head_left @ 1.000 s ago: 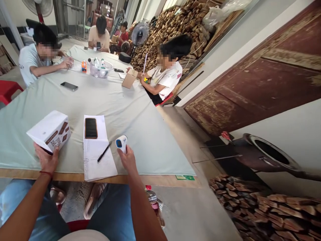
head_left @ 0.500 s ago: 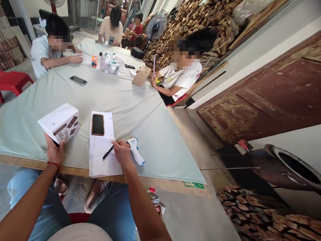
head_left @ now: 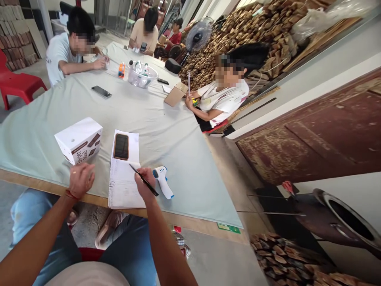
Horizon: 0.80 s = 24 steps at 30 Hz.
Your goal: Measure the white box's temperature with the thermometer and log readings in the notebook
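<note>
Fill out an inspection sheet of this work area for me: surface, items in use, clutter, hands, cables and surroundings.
Surface: creased pale grey-green cloth over a wooden table.
Work items: slim black pen, in hand; white papers with writing; dark phone in an orange-brown case, lying on them; white-and-blue gun-shaped device, right of them; white cardboard box with brown print, left of them.
Clutter: clear plastic basket holding bottles; brown cardboard box; grey phone.
Hands: right hand, fingers closed on the pen; left hand, loosely curled by the white box, contact unclear.
Cables: nothing seen for certain.
Surroundings: stacked wood; standing fan; red plastic chair; other people seated.
</note>
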Each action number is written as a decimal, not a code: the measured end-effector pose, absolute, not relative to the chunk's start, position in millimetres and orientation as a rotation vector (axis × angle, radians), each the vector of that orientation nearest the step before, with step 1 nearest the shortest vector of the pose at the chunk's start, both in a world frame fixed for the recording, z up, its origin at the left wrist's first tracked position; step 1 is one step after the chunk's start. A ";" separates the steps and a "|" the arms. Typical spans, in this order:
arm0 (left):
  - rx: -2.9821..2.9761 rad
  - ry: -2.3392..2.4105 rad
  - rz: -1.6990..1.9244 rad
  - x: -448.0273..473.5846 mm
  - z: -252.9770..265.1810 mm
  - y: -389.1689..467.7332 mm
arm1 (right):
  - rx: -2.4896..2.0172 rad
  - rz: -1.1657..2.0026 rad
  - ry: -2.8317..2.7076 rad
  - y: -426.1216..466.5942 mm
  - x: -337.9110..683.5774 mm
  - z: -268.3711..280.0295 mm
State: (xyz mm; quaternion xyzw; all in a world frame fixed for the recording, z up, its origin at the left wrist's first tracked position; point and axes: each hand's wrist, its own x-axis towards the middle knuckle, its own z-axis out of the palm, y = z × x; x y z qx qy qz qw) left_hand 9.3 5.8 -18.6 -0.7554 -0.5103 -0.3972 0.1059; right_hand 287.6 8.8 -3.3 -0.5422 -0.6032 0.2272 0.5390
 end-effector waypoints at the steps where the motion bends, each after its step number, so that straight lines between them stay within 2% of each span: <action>1: -2.411 -1.391 -1.081 13.2 -17.1 5.6 | -1.250 0.661 -1.376 6.3 276.8 -6.2; 3: -2.691 -1.221 -0.940 22.4 -13.0 6.0 | -1.209 0.863 -1.300 3.8 258.5 -12.8; 5: -2.810 -1.207 -0.868 32.9 -9.6 5.9 | -1.240 0.924 -1.240 3.6 246.7 -20.2; 12: -2.860 -1.279 -0.645 53.9 -9.9 -1.3 | -1.344 0.766 -1.246 2.7 235.3 -38.9; 24: -2.863 -1.285 -0.636 54.1 -12.8 -2.7 | -1.357 0.787 -1.393 1.7 231.4 -40.1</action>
